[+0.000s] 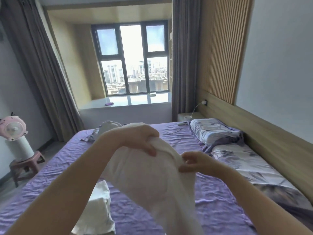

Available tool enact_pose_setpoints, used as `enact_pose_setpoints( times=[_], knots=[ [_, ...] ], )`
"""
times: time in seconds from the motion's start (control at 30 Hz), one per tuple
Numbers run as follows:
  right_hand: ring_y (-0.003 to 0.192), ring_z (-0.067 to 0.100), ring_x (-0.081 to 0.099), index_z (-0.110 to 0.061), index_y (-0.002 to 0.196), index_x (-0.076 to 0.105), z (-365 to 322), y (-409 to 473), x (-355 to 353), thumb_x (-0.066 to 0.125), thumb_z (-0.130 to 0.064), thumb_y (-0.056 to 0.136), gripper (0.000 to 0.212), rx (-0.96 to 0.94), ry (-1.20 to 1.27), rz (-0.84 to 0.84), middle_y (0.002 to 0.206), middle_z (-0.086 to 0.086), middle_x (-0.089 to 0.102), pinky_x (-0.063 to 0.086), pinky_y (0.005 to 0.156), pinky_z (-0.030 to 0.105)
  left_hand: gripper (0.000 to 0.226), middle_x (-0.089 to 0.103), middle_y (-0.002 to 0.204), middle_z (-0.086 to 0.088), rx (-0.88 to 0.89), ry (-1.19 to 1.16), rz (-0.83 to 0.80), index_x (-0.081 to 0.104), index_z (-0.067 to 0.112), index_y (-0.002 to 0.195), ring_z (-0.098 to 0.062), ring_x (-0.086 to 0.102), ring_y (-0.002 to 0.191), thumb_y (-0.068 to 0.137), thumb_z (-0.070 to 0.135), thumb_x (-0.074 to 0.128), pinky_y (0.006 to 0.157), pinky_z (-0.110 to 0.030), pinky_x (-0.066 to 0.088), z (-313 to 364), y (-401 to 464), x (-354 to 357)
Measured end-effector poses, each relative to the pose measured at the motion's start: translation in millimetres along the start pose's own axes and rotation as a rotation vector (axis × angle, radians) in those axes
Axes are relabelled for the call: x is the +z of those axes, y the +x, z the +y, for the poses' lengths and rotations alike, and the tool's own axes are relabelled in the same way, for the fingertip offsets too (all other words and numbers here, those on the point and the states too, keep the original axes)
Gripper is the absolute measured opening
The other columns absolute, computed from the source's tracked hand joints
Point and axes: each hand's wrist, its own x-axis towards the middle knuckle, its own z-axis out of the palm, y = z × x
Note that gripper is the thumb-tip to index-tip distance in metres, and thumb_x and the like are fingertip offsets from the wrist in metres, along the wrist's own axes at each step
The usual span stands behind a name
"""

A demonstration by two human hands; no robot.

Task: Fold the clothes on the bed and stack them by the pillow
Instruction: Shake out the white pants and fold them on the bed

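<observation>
left hand (142, 138) grips white garment (149, 180) top edge, raised over purple bed (211, 209) | right hand (194, 162) pinches its edge | possibly a shirt | folded white cloth (100, 206) lower left

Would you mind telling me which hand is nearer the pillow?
Right. The right hand sits just short of the pillow, pinching the white garment; the left hand grips it farther left.

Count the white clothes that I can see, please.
3: one held up by both hands, one folded on the bed at lower left, one bundled at the far edge. More may be hidden.
</observation>
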Motion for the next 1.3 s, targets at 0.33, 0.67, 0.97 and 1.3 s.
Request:
enact_pose_setpoints(
  times=[0.33,0.67,0.97,1.3],
  knots=[
    [0.076,0.009,0.051,-0.003,0.097,0.061,36,-4,36,0.072,-0.005,0.078,0.023,0.006,0.076,0.288,0.078,0.001,0.060,0.040,0.068,0.027,0.030,0.058,0.077,0.005,-0.101,0.050,0.012,0.056,0.023,0.078,-0.017,0.055,0.078,0.071,0.045,0.075,0.074,-0.037,0.045,-1,-29,-25],
    [0.087,0.008,0.065,-0.023,0.087,0.072,-45,-22,-28,0.071,-0.019,0.079,0.010,-0.305,0.311,0.603,0.093,-0.004,0.073,0.050,0.078,0.026,0.030,0.053,0.066,0.007,-0.171,0.002,0.226,0.053,0.020,0.071,0.001,0.048,0.063,0.074,0.040,0.075,0.057,-0.017,0.033,0,-59,-72],
    [0.065,0.017,0.046,-0.031,0.090,0.060,-32,-52,-85,0.053,-0.028,0.093,0.008,-0.272,0.011,0.554,0.075,0.031,0.054,0.035,0.064,0.035,0.040,0.049,0.066,0.005,-0.010,0.136,0.226,0.049,0.013,0.077,-0.006,0.045,0.063,0.078,0.047,0.069,0.057,-0.019,0.031,48,-17,-88],
    [0.054,0.010,0.042,-0.028,0.083,0.061,3,-129,-156,0.056,-0.033,0.091,0.010,-0.189,-0.111,0.867,0.071,0.021,0.057,0.035,0.051,0.024,0.048,0.044,0.066,0.009,0.017,0.116,0.197,0.034,0.026,0.063,-0.007,0.042,0.061,0.080,0.068,0.051,0.054,-0.027,0.028,134,67,-35]
  ],
)
